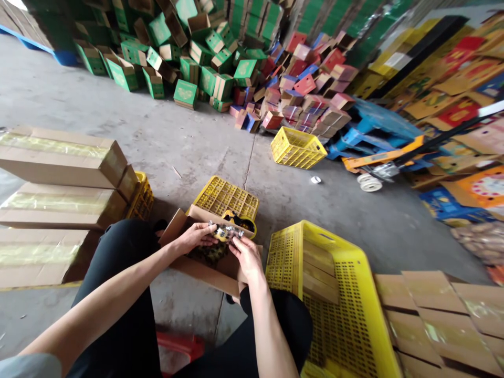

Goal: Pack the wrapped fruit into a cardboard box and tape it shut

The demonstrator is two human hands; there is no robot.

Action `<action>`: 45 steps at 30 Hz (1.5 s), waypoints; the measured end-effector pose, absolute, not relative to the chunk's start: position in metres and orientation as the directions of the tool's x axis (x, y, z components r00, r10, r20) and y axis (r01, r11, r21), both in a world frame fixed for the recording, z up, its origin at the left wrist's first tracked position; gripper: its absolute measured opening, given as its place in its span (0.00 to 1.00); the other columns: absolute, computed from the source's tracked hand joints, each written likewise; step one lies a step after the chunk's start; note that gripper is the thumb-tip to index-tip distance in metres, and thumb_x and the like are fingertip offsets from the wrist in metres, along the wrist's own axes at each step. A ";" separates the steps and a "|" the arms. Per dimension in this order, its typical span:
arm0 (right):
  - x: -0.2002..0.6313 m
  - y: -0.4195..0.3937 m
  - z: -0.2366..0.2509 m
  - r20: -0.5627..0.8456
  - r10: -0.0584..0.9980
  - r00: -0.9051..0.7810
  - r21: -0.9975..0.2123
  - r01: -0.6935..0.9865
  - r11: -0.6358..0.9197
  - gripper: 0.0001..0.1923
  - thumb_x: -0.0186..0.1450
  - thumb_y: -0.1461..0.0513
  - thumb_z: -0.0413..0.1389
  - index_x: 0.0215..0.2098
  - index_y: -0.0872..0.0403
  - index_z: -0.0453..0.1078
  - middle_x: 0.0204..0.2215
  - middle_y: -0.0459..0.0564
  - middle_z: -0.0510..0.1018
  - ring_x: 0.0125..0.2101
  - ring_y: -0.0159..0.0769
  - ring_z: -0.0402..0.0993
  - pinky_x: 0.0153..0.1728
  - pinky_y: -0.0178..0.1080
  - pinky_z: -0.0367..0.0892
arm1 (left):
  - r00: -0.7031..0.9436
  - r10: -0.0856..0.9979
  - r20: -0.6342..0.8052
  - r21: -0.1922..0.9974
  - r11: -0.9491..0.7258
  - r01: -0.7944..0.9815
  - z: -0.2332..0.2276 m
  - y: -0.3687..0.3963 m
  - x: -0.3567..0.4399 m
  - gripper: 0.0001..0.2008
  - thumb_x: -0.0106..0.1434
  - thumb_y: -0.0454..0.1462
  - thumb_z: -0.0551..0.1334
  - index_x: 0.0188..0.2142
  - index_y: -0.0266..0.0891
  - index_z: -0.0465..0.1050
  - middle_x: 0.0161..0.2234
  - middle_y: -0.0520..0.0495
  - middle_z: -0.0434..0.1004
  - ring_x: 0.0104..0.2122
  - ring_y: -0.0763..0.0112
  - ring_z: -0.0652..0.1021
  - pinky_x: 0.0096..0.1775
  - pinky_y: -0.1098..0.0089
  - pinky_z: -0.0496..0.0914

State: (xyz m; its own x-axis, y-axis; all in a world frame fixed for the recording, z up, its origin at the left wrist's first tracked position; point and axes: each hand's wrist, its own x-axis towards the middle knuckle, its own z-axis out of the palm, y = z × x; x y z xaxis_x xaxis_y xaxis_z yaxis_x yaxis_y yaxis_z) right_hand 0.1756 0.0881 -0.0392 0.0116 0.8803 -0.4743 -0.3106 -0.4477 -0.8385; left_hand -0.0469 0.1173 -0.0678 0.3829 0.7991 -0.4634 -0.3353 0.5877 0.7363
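An open brown cardboard box (205,270) rests in front of my knees with dark items inside. Over it, my left hand (196,234) and my right hand (244,253) together pinch a small bundle of shiny silver-wrapped pieces (227,231). Just behind the bundle lies a yellow-and-black object (237,220) on the far edge of the box. I cannot tell exactly what the shiny pieces are.
An upturned yellow crate (226,197) stands behind the box, a tall yellow crate (334,294) at my right, flat cartons (441,315) beyond it. Stacked taped cartons (59,199) sit left. Further off: another yellow crate (297,148), green and red box piles, a pallet jack (378,163).
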 end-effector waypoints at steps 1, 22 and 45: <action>0.176 0.088 -0.039 -0.477 0.879 0.012 -0.833 -0.326 -0.447 0.19 0.50 0.55 0.77 0.38 0.52 0.84 0.43 0.50 0.88 0.44 0.40 0.83 0.45 0.40 0.78 | 0.383 0.802 -0.459 0.737 0.584 -0.340 -0.068 0.118 -0.047 0.34 0.52 0.57 0.80 0.49 0.35 0.83 0.41 0.37 0.88 0.36 0.63 0.87 0.39 0.70 0.77; 0.174 0.090 -0.042 -0.276 0.961 -0.036 -0.940 -0.201 -0.277 0.04 0.53 0.59 0.66 0.27 0.47 0.83 0.56 0.50 0.84 0.62 0.54 0.75 0.62 0.50 0.70 | 0.480 0.742 -0.467 0.684 0.648 -0.336 -0.074 0.116 -0.052 0.27 0.53 0.49 0.82 0.46 0.37 0.82 0.50 0.37 0.85 0.40 0.57 0.87 0.46 0.61 0.80; 0.172 0.088 -0.037 -0.376 0.926 0.032 -0.916 -0.161 -0.367 0.24 0.54 0.46 0.73 0.44 0.48 0.85 0.45 0.51 0.88 0.47 0.48 0.84 0.48 0.45 0.77 | 0.444 0.838 -0.316 0.780 0.496 -0.382 -0.075 0.115 -0.047 0.31 0.48 0.38 0.84 0.50 0.38 0.81 0.45 0.44 0.87 0.41 0.63 0.84 0.48 0.65 0.74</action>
State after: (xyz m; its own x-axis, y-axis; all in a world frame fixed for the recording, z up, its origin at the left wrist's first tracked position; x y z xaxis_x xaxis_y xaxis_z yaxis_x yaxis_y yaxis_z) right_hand 0.1722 0.0882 -0.0371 0.0316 0.9261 -0.3759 -0.1610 -0.3665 -0.9164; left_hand -0.0474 0.1154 -0.0753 0.4438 0.8384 -0.3163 -0.3819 0.4963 0.7797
